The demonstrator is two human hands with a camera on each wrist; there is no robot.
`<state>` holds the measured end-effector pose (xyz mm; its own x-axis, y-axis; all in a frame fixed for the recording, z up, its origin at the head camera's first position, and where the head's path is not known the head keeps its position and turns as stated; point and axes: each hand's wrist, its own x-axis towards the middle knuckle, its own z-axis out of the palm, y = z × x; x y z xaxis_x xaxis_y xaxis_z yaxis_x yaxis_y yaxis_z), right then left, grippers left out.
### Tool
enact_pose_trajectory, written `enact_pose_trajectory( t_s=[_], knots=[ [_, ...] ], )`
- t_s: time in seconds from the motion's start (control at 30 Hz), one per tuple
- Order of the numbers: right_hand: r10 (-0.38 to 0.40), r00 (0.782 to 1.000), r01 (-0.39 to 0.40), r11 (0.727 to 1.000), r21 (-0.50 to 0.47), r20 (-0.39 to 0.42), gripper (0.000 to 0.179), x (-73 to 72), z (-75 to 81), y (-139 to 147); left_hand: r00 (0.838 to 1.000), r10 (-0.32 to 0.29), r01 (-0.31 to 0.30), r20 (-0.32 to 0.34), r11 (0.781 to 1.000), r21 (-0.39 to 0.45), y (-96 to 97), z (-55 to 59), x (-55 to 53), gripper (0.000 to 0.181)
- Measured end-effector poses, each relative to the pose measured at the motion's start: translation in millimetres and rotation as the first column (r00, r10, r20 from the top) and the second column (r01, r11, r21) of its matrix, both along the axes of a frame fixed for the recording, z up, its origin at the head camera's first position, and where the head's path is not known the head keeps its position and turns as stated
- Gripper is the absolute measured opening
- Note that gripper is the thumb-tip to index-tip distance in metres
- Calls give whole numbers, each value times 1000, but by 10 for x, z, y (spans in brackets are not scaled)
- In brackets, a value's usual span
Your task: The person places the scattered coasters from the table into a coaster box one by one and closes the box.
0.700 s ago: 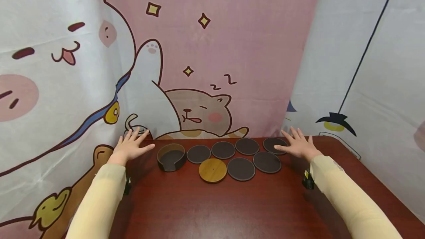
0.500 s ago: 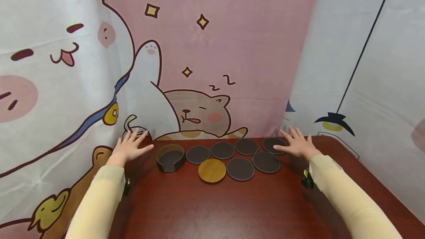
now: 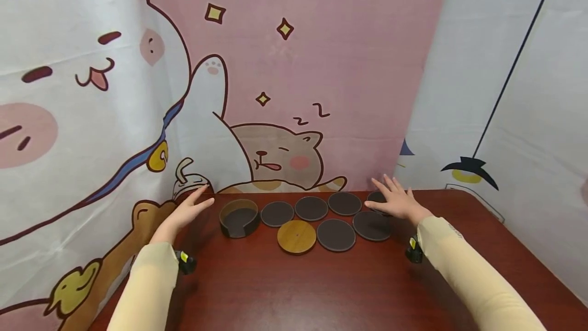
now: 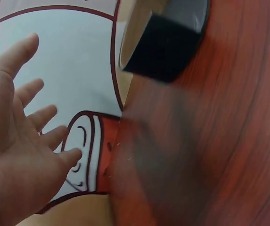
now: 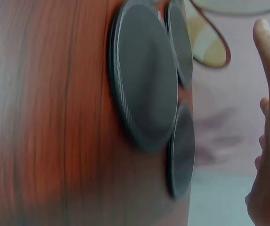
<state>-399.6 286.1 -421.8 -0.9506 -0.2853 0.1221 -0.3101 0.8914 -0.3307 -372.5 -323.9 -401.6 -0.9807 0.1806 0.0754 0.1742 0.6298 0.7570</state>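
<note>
My left hand [image 3: 186,213] hovers over the table's left side with its fingers extended, holding nothing. Just right of it stands a round dark coaster holder [image 3: 240,221] with a brown inner wall and a notch in front; its dark side [image 4: 163,49] shows in the left wrist view. My right hand [image 3: 396,201], fingers spread, is raised at the far right and partly hides the rearmost right coaster [image 3: 376,198]. Below it lies another round dark coaster [image 3: 372,226], seen large in the right wrist view. A round wooden disc [image 3: 296,237] lies in the front row.
More dark coasters lie flat in two rows between the hands, among them one coaster [image 3: 336,235] beside the wooden disc and one coaster [image 3: 277,214] beside the holder. The reddish-brown table [image 3: 294,290] meets a cartoon-printed curtain [image 3: 358,91] at its back edge.
My left hand has turned so its palm faces inward, and its wrist camera swung into fuller view. My right hand has shifted left over the coasters. The coasters and holder stay put.
</note>
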Motion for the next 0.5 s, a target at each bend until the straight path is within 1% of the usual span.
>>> enact_pose_trajectory(
  t_s=[0.07, 0.13, 0.2, 0.27, 0.37, 0.47, 0.5],
  knots=[
    [36, 999, -37, 999, -21, -17, 93, -38, -9, -160, 999, 13, -18, 47, 993, 116, 21, -64, 2, 75],
    [76, 997, -77, 997, -30, -32, 94, -79, -35, -316, 996, 10, -30, 84, 970, 240, 55, -131, 8, 72],
    [114, 993, -115, 992, -46, -33, 95, -112, -57, -476, 994, 6, -45, 112, 935, 351, 98, -201, 19, 68],
    [152, 988, -153, 987, -56, -26, 95, -142, -85, -633, 991, -7, -53, 134, 897, 439, 138, -278, 31, 66],
    [193, 981, -194, 980, -43, -16, 96, -190, -125, -867, 987, -8, -79, 160, 844, 530, 195, -398, 44, 64],
    [235, 972, -235, 971, -31, -11, 96, -220, -137, -1098, 983, -12, -101, 182, 796, 597, 238, -515, 60, 63],
    [246, 969, -246, 969, -24, -10, 96, -230, -144, -1172, 982, -8, -113, 189, 776, 620, 250, -550, 68, 62]
  ],
)
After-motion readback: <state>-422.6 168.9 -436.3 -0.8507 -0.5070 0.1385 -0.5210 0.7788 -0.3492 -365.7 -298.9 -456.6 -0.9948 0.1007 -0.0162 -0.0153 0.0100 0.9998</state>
